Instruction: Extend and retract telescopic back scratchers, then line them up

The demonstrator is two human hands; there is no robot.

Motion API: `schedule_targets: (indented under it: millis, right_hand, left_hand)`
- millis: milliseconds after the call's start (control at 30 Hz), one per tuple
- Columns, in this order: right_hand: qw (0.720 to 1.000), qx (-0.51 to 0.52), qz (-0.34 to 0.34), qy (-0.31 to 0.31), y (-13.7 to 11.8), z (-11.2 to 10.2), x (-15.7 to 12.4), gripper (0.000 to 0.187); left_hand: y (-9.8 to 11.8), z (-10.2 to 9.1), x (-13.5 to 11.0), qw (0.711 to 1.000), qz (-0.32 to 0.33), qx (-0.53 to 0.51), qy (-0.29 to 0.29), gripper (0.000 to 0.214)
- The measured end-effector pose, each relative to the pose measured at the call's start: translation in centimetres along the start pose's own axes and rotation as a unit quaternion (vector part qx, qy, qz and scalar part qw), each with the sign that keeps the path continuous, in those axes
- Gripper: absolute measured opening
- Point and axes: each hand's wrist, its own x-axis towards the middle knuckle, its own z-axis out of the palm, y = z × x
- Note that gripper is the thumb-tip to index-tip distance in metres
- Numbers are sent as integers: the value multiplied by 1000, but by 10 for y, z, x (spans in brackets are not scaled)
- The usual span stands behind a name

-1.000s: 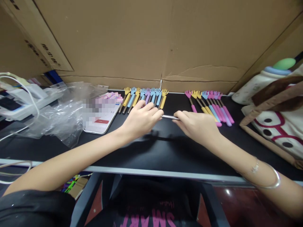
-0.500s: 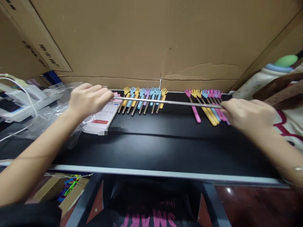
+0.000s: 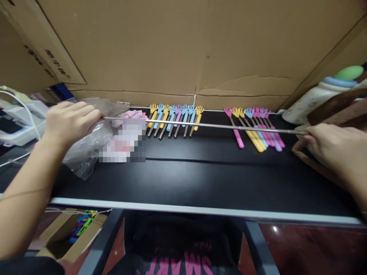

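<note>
A thin silver telescopic rod [image 3: 200,125] stretches level above the black table [image 3: 186,179], pulled out long. My left hand [image 3: 70,120] is closed on its left end, over a clear plastic bag [image 3: 86,149]. My right hand [image 3: 332,147] is closed on its right end, near a bag at the right. Behind the rod lie two rows of small hand-shaped back scratchers with coloured grips: a left row [image 3: 173,119] and a right row [image 3: 255,128].
A cardboard wall [image 3: 183,49] stands at the back. A phone [image 3: 123,143] lies beside the plastic bag. A white device with cables [image 3: 17,118] sits at far left. A brown and white bag [image 3: 329,110] and a bottle [image 3: 341,78] stand at right.
My hands started close together at the table's middle and have moved far apart, left hand leftward and right hand rightward, drawing the rod out to a much greater length.
</note>
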Motion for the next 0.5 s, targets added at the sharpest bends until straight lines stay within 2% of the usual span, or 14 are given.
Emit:
schedule_targets:
  millis: [133, 300, 400, 433, 500]
  right_hand:
    - [1000, -3, -10, 10, -6, -5, -5, 35]
    - [999, 22, 15, -35, -9, -6, 2, 28]
    - [996, 76, -21, -39, -35, -19, 17, 30]
    - [994, 98, -48, -32, -50, -28, 23, 31]
    - [986, 130, -97, 24, -83, -48, 36, 33]
  left_hand:
    - [-4, 10, -1, 999, 19, 12, 33, 27]
    - [-3, 13, 3, 999, 7, 11, 42, 28]
    - [25, 10, 18, 998, 51, 8, 43, 27]
    - [42, 7, 25, 996, 73, 1, 54, 24]
    - [81, -2, 42, 988, 118, -21, 93, 27]
